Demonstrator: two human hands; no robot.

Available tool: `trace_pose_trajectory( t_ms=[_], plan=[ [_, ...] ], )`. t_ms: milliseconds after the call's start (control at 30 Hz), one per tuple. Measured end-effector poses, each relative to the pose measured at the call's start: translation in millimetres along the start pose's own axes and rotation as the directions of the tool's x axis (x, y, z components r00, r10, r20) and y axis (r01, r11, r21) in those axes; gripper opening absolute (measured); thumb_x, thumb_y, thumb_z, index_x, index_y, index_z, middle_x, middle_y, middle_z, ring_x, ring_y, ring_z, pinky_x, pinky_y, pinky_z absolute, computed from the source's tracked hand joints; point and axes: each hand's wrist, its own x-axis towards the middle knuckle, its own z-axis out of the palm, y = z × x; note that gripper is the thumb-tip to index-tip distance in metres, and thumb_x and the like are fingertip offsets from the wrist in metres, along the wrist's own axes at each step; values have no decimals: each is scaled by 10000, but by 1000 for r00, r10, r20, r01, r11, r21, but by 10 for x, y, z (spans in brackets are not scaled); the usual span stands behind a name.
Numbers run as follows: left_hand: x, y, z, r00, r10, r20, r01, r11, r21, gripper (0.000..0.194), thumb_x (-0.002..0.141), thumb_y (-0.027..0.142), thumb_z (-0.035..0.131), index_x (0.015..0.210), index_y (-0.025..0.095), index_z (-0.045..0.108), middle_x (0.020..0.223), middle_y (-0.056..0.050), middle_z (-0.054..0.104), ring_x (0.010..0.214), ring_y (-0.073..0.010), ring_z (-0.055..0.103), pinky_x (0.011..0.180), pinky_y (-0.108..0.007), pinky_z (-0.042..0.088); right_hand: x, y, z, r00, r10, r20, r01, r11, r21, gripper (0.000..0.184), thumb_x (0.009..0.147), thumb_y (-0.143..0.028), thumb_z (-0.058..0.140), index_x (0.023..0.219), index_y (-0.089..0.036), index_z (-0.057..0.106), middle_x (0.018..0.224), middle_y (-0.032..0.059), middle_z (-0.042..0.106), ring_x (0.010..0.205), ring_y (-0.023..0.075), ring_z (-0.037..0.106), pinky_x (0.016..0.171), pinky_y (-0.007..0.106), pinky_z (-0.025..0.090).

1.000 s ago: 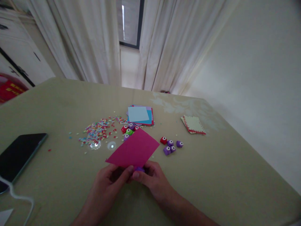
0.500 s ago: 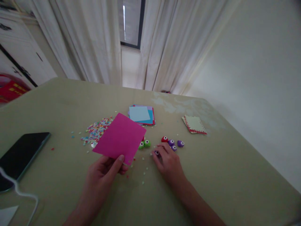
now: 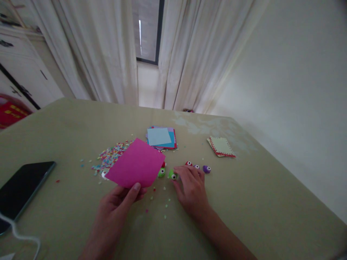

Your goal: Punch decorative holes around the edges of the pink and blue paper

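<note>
A square of bright pink paper (image 3: 137, 162) is pinched at its near edge by my left hand (image 3: 121, 206), held tilted above the table. My right hand (image 3: 192, 191) has its thumb and fingertips closed around a small green paper punch (image 3: 172, 175) with an eye on it. Another green paper punch (image 3: 162, 172) stands to the left, beside a red one partly behind the pink paper. Past my right fingers are a red paper punch (image 3: 188, 163) and a purple paper punch (image 3: 206, 169); more purple ones are partly covered by the hand.
Colourful paper confetti (image 3: 112, 157) is heaped left of the pink paper, with loose bits nearby. A stack of coloured paper (image 3: 159, 137) lies behind. Cream cards with dotted edges (image 3: 222, 146) lie at right. A black phone (image 3: 25, 189) and white cable (image 3: 24, 236) are at left.
My right hand has left the dark purple punch and moved to a green one, which now sits farther right, apart from its neighbour. The camera view has tipped up slightly.
</note>
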Motion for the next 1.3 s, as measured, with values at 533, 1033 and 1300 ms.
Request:
trace_pose_trajectory(
  t_ms=[533,1033,1300],
  plan=[
    [-4,26,35,987,100,130,-115,986,117,388,800,556,819,772,177,743,524,15,674,473,-136,604,469,-203,487,-158,-307,146,659,259,706,-721,-53,691,498,750,-529,909,1005,-182,659,891,-29,638,533,65,581,533,218,441],
    [-167,33,92,992,86,93,-96,989,112,343,813,525,825,748,193,766,609,-16,751,544,-154,663,541,-207,543,-209,-334,181,735,248,631,-619,-135,774,533,756,-512,919,1136,-206,704,1043,38,667,768,123,582,574,198,492],
    [-214,12,110,991,88,97,-101,985,137,336,806,526,830,774,196,778,617,-26,772,559,-185,728,551,-218,586,-192,-347,157,731,238,640,-637,-102,764,561,735,-490,938,1172,-215,719,1048,45,701,800,133,612,627,206,511]
  ],
)
